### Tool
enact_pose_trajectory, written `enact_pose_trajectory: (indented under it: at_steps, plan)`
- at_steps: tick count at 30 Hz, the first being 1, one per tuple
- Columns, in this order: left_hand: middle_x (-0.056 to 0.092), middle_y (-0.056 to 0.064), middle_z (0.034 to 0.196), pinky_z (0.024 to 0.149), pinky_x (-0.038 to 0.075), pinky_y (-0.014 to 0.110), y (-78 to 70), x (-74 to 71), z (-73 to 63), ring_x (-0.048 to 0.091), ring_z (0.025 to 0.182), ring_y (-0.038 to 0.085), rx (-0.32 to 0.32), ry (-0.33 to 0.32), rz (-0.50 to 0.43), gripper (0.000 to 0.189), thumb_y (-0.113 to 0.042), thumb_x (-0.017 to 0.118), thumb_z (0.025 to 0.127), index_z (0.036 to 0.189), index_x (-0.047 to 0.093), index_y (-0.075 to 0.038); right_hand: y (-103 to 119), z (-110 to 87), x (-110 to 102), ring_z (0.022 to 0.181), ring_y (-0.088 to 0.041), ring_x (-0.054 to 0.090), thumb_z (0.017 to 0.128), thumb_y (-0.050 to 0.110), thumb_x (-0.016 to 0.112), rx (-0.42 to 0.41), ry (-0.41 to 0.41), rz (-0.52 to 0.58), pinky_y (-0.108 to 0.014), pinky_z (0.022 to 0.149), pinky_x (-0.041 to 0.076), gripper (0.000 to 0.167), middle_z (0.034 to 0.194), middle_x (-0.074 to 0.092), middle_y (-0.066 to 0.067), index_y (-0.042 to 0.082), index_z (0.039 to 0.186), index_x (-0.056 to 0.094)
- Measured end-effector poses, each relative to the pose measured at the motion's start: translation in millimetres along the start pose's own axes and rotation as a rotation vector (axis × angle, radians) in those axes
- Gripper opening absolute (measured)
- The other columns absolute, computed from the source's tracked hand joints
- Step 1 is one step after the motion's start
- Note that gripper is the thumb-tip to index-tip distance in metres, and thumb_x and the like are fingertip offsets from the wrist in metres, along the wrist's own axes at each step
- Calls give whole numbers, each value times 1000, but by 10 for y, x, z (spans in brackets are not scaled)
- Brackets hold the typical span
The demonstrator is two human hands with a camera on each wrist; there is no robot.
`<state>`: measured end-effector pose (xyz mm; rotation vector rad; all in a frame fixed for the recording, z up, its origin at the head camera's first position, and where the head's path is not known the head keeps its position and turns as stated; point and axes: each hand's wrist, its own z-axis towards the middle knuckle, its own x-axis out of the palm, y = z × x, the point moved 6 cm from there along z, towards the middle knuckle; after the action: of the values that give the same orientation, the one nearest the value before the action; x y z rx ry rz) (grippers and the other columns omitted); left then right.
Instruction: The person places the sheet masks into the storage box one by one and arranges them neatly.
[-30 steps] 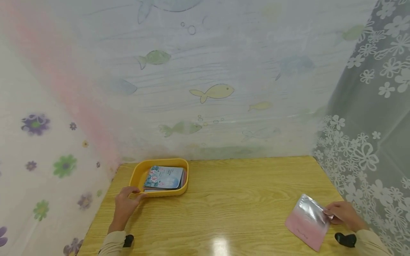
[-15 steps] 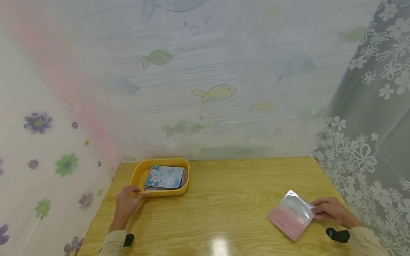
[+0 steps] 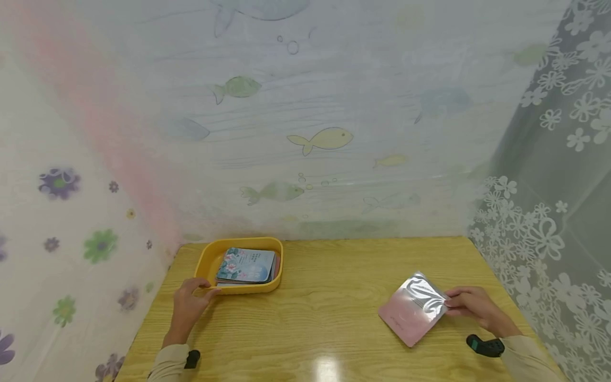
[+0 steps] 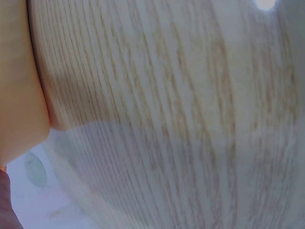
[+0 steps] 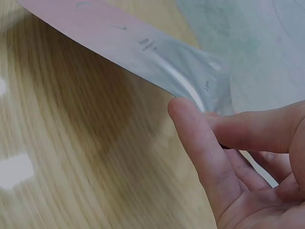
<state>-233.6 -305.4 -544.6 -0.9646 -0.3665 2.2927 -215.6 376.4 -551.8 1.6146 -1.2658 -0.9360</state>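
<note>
My left hand (image 3: pixel 187 305) pinches the near left rim of a yellow tray (image 3: pixel 250 288) on the table. Inside the tray lies a stack of flat packets, topped by a blue one with a flower print (image 3: pixel 245 265). At the right, my right hand (image 3: pixel 479 307) pinches the silver corner of a flat pink-and-silver foil packet (image 3: pixel 412 310) between thumb and fingers. In the right wrist view that packet (image 5: pixel 138 45) is held tilted, with its shadow on the wood below. Only the tray's outer wall (image 4: pixel 21 90) and a sliver of hand show in the left wrist view.
The wood-grain table (image 3: pixel 329 276) meets a wall with painted fish (image 3: pixel 329 139) at its back edge. A flowered wall stands on the left, and a grey panel with white flowers (image 3: pixel 544 239) borders the right. Black bands sit at both wrists.
My right hand has carried the foil packet leftward and slightly away from me, toward the middle of the table. The left hand and the tray have stayed in place.
</note>
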Motion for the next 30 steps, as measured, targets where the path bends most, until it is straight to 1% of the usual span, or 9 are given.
enact_pose_trajectory:
  at_steps: [4, 8, 11, 13, 15, 20, 22, 28, 30]
  plan:
    - [64, 3, 74, 62, 47, 41, 4, 7, -5, 57, 72, 21, 16, -2, 2, 32, -4, 91, 53, 74, 66, -8, 26, 48, 91, 80, -20, 67, 87, -6, 60, -11, -10, 45, -36, 78, 54, 20, 89, 64, -10, -13, 106, 62]
    - [64, 2, 74, 62, 48, 43, 11, 4, -7, 57, 72, 21, 11, -1, 5, 33, -5, 91, 53, 74, 66, -8, 49, 84, 178, 85, -19, 66, 89, -5, 59, -19, -23, 53, -37, 82, 53, 29, 96, 63, -9, -17, 115, 56]
    - [64, 3, 74, 62, 48, 45, 16, 2, -7, 57, 72, 21, 6, -1, 8, 33, -5, 91, 52, 73, 66, -8, 68, 123, 247, 89, -18, 65, 89, -3, 59, -20, -32, 81, -37, 85, 51, 36, 100, 63, -9, -18, 121, 52]
    - [64, 4, 74, 62, 48, 45, 18, 4, -11, 57, 72, 22, 3, 3, 8, 32, -5, 91, 53, 73, 66, -8, 84, 150, 297, 90, -18, 65, 90, -3, 59, -22, -34, 111, -36, 85, 51, 37, 102, 63, -9, -17, 123, 51]
    - [64, 5, 74, 63, 48, 46, 18, 7, -13, 57, 73, 22, -2, 8, 3, 32, -5, 91, 54, 74, 66, -8, 121, 172, 353, 90, -17, 65, 89, -6, 58, -63, -22, 95, -34, 84, 52, 37, 105, 62, -12, -18, 123, 50]
    - [64, 6, 74, 64, 47, 46, 23, 13, -17, 56, 74, 22, -15, 10, -2, 32, -5, 91, 54, 74, 66, -8, 172, 258, 485, 89, -17, 65, 89, -8, 57, -93, -13, 128, -33, 83, 52, 32, 103, 63, -12, -18, 120, 52]
    - [64, 4, 74, 64, 47, 45, 25, 15, -14, 56, 74, 21, -15, 9, 1, 32, -5, 91, 54, 74, 66, -9, 170, 307, 530, 88, -19, 65, 89, -6, 58, -64, -31, 184, -34, 83, 53, 31, 98, 64, -10, -16, 119, 54]
    - [63, 2, 75, 65, 48, 43, 26, 12, -11, 56, 74, 19, -28, 15, -1, 31, -6, 91, 55, 74, 66, -9, 204, 400, 679, 89, -18, 65, 91, -8, 53, -81, -19, 220, -36, 85, 51, 37, 101, 62, -9, -19, 126, 46]
    - [63, 2, 75, 65, 48, 44, 28, 13, -16, 57, 75, 20, -37, 19, -2, 31, -7, 91, 55, 74, 66, -8, 209, 435, 736, 88, -18, 65, 91, -9, 54, -90, -21, 233, -37, 86, 51, 37, 100, 62, -9, -20, 125, 46]
